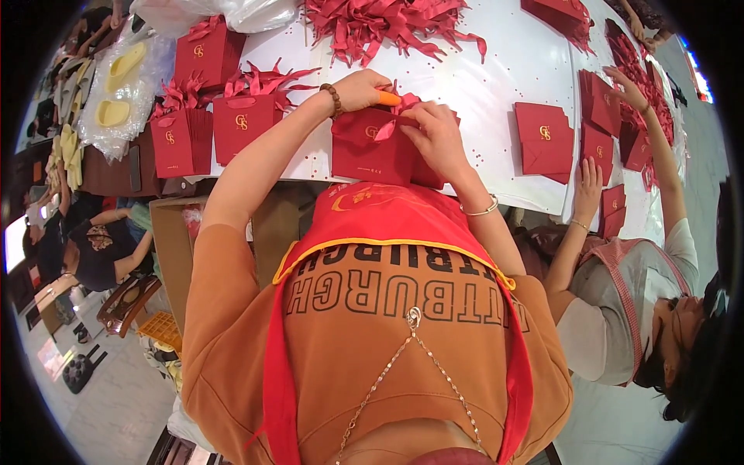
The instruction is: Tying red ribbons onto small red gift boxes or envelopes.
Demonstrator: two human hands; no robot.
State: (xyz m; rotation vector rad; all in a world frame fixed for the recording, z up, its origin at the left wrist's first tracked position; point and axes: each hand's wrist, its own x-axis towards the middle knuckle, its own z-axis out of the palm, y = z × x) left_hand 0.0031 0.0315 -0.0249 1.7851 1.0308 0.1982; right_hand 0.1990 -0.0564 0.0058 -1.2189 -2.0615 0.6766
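In front of me on the white table stands a red paper gift bag (370, 160) with a gold emblem, and more red bags sit close behind its right side. My left hand (360, 91), with a beaded bracelet at the wrist, is over the bag's top, its fingers curled. A short orange tube-like piece (389, 98) is at its fingertips; whether it is held or worn I cannot tell. My right hand (438, 132) pinches a red ribbon (406, 104) at the bag's upper edge. Part of the ribbon hangs over the bag's front.
Left of my arm stand red bags with ribbon handles (182, 143). Loose red ribbons (387, 23) are heaped at the far side. Flat red bags (544, 138) lie to the right, near a co-worker's hand (589, 182). A cardboard box (174, 248) stands below the table edge.
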